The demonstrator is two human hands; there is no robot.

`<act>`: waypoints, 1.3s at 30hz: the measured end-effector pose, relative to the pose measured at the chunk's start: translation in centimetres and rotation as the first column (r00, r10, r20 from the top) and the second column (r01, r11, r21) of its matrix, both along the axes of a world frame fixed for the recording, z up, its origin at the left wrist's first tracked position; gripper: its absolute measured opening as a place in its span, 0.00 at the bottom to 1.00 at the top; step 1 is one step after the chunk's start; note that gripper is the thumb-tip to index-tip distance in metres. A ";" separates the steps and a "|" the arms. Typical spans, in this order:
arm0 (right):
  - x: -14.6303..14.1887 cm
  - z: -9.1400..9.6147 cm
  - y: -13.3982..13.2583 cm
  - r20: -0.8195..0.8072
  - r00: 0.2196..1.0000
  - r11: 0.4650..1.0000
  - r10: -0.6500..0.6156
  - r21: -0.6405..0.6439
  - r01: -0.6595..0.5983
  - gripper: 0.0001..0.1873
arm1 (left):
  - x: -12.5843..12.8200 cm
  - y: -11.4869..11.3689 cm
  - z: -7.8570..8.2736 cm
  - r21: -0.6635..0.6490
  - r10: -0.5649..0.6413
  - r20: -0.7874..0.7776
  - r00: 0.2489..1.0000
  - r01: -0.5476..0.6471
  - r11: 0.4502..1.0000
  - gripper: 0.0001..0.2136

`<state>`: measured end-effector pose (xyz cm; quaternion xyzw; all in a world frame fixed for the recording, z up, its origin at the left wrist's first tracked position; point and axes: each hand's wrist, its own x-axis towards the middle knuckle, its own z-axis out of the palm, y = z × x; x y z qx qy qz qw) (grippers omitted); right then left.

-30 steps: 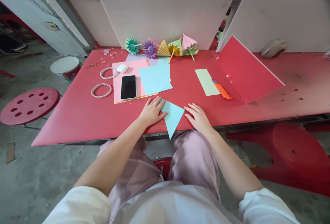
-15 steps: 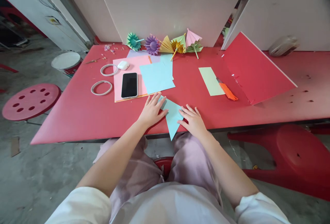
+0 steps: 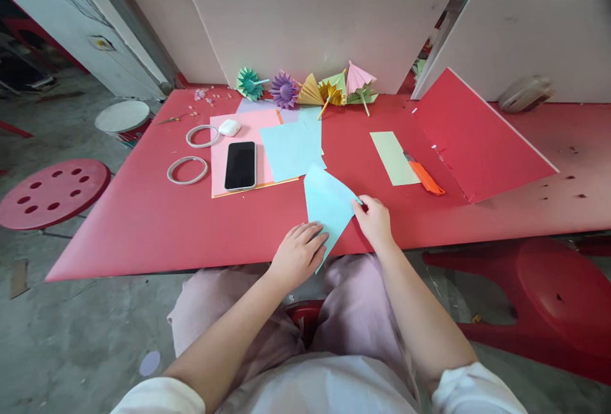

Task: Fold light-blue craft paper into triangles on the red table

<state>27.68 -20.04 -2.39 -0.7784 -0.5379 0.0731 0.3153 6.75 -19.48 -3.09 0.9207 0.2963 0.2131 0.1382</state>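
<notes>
A light blue sheet of paper [image 3: 329, 194] lies at the table's front edge, its lower corner reaching past the edge and its right side lifted. My left hand [image 3: 300, 252] rests on the paper's lower left part with fingers stretched out and lying flat. With thumb and fingertips, my right hand [image 3: 373, 220] pinches the raised right corner of the sheet. Behind it are more light blue sheets [image 3: 291, 150], next to a black-screened phone [image 3: 240, 166] on pink paper [image 3: 218, 179].
Two tape rolls [image 3: 187, 170] and a white earbud case [image 3: 230, 128] sit left. Folded paper umbrellas [image 3: 360, 80] and fans [image 3: 285, 89] line the back. On the right are a pale green strip [image 3: 394, 158], an orange cutter [image 3: 427, 179] and a red board [image 3: 487, 140].
The folded blue triangle has been opened into a larger shape. My left hand has moved down toward the front edge, and my right hand has gone from lying flat to pinching the right corner.
</notes>
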 end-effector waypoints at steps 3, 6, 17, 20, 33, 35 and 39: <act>1.0 0.1 0.6 -0.110 0.994 0.999 -0.026 -0.028 0.023 0.13 | 0.0 0.0 0.0 -0.017 0.005 -0.004 1.000 -0.006 1.000 0.13; 1.1 -0.1 0.8 -0.155 0.988 0.999 -0.022 -0.029 0.018 0.13 | 0.1 0.0 0.2 -0.019 0.006 -0.016 1.000 -0.006 1.000 0.13; 1.1 -0.5 0.3 -0.200 0.980 1.000 0.001 -0.015 -0.004 0.15 | 2.9 2.3 1.4 0.047 0.059 -0.150 0.987 -0.053 0.998 0.16; 1.0 -0.7 0.1 -0.219 0.975 1.000 0.021 0.010 -0.019 0.14 | 3.8 2.7 1.1 0.071 0.040 -0.182 0.983 -0.028 0.997 0.20; -0.3 -0.6 -1.2 -0.012 0.969 0.967 0.247 0.071 -0.245 0.14 | 3.5 2.8 0.7 0.028 0.043 -0.082 0.996 -0.041 0.999 0.13; -0.9 -0.7 -1.7 0.095 0.927 0.928 0.363 0.049 -0.368 0.17 | 3.0 2.7 0.6 0.016 0.016 -0.066 0.998 -0.015 1.000 0.13; -1.6 -1.0 -2.5 0.233 0.860 0.890 0.454 -0.065 -0.452 0.19 | 1.3 2.3 1.4 -0.021 -0.060 -0.014 0.998 0.060 0.998 0.12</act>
